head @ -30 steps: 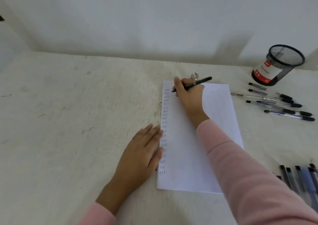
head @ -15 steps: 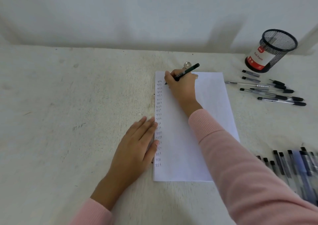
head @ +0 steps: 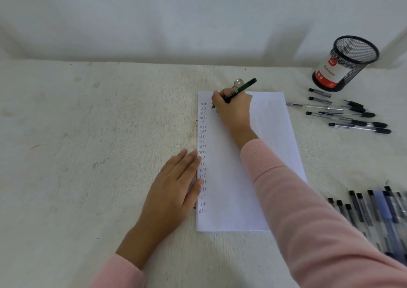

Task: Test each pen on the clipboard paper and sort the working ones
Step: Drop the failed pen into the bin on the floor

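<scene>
The right hand (head: 234, 109) grips the dark green pen (head: 243, 87) near the top of the paper (head: 271, 133). Since a second ago a faint fresh mark has appeared just beside the first word of the filled column (head: 202, 155) — the start of a second column. I judge that this pen writes, so it belongs with the working ones. Its long axis runs diagonally: tip down on the sheet toward the person's left, back end raised up and away to the right, near the clipboard clip (head: 238, 82). The left hand (head: 174, 188) lies flat, fingers straight, on the table (head: 99, 144), fingertips on the sheet's left edge — steadying it
</scene>
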